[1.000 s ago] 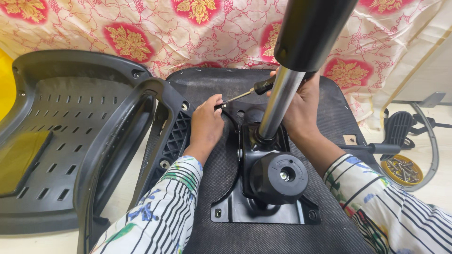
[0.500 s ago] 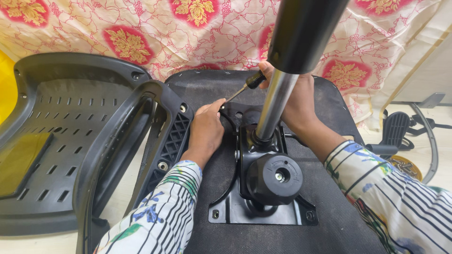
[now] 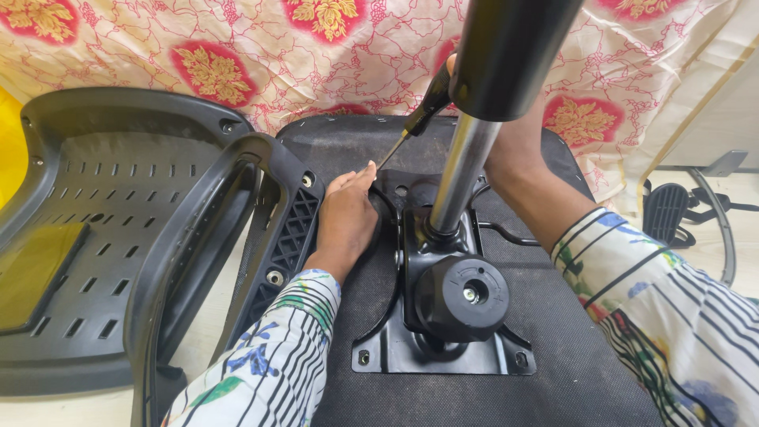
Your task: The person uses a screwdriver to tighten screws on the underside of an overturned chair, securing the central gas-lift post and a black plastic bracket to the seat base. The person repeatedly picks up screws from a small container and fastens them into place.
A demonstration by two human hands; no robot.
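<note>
Since a second ago the screwdriver (image 3: 419, 119) has lifted off the plate (image 3: 443, 352), its tip now in the air above the left hand's (image 3: 348, 221) fingertips, and the view has drawn closer. The right hand (image 3: 514, 146), half hidden behind the gas column (image 3: 466, 170), is closed round the screwdriver's black handle, while the left hand lies flat, fingers together and gripping nothing, on the upturned seat (image 3: 553, 316) beside the plate, seemingly steadying it. The backrest (image 3: 103, 237) lies to the left, against the seat's edge, before a floral cloth (image 3: 237, 55).
</note>
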